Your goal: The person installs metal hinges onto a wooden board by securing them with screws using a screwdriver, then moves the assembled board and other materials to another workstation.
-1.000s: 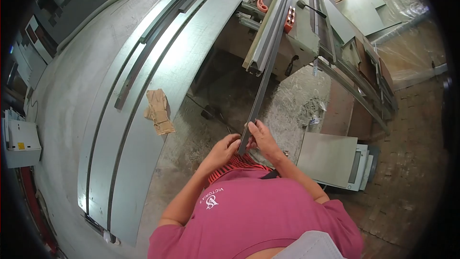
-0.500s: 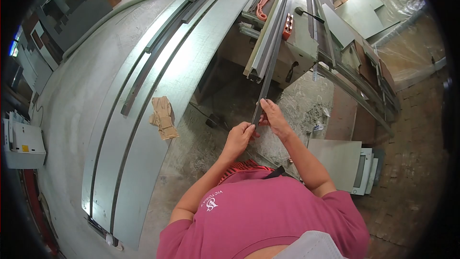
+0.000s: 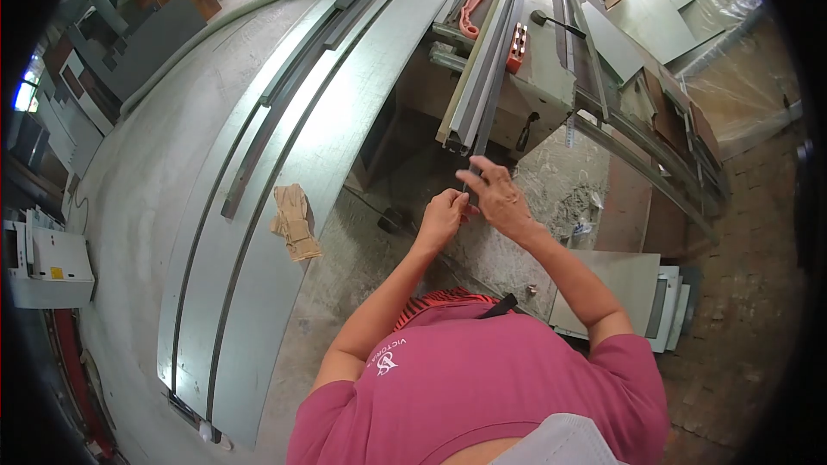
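A long dark strip (image 3: 488,120) runs along the right side of a bundle of long profiles (image 3: 463,125), its near end reaching past the bundle toward me. My left hand (image 3: 442,220) is closed in a pinch around that near end. Just beyond it, my right hand (image 3: 501,198) hovers at the strip with fingers apart, the thumb side toward the bundle; whether a fingertip touches the strip is hard to see. A red block with holes (image 3: 517,47) lies on the machine table (image 3: 541,77), right of the bundle.
A long pale sheet (image 3: 336,125) at left bears dark strips and a crumpled tan piece (image 3: 297,222). On the machine table are a pinkish-red handled tool (image 3: 472,15) and a black-handled tool (image 3: 556,24). Flat panels (image 3: 616,288) are stacked at lower right.
My right hand has loosened from the strip, and its fingers have spread and moved slightly up and away. My left hand has shifted slightly upward and still pinches the near end.
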Demonstrator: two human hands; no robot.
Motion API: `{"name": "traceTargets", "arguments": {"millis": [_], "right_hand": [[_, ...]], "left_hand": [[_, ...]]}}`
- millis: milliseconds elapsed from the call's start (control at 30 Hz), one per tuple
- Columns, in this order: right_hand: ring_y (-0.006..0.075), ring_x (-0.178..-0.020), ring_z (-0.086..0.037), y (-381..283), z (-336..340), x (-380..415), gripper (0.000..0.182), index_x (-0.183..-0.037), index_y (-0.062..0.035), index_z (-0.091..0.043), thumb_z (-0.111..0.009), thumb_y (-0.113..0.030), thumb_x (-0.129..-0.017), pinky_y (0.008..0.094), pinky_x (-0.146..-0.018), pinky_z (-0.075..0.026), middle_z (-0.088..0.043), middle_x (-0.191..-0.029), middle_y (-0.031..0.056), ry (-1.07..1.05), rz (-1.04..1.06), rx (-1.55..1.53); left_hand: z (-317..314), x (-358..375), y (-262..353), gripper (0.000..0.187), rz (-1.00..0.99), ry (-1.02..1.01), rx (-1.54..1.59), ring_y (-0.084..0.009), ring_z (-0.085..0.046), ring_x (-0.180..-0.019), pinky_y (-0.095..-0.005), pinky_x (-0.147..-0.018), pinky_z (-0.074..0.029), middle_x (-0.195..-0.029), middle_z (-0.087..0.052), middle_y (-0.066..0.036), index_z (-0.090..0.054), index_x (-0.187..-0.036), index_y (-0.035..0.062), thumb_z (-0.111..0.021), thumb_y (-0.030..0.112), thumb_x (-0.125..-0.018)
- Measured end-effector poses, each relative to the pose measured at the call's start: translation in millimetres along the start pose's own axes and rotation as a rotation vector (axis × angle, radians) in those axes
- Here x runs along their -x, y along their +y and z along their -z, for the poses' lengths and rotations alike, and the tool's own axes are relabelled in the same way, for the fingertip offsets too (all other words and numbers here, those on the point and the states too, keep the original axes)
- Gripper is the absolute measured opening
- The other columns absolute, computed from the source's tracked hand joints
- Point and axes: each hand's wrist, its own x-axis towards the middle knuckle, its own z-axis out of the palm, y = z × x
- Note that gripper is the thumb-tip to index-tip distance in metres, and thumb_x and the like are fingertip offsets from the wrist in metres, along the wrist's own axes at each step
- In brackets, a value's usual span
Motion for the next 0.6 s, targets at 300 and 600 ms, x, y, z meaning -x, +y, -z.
{"name": "traceTargets", "arguments": {"millis": [300, 600], "right_hand": [[0.0242, -0.102, -0.053, 41.3, -4.0, -24.5, 0.025, -0.102, -0.0103, -0.058, -0.058, -0.01, -0.077, 0.0354, -0.084, -0.045, -0.05, -0.114, 0.0082, -0.057, 0.186, 0.014], [0.0225, -0.095, -0.055, 104.1, -7.3, -68.7, 0.027, -0.096, -0.0115, -0.058, -0.067, -0.015, -0.071, 0.0358, -0.079, -0.045, -0.053, -0.104, 0.0049, -0.031, 0.244, 0.151]], "left_hand": [[-3.0, -30.8, 4.9, 0.032, -0.045, 0.089, -0.037, -0.0145, -0.063, -0.065, -0.027, -0.058, -0.049, -0.077, -0.066, -0.01, -0.059, -0.091, -0.0028, -0.051, 0.028, -0.092], [51.9, 58.4, -112.1, 0.038, 0.229, 0.242, -0.034, -0.0147, -0.061, -0.063, -0.0261, -0.058, -0.047, -0.072, -0.064, -0.009, -0.06, -0.096, -0.0028, -0.054, 0.034, -0.09]]}}
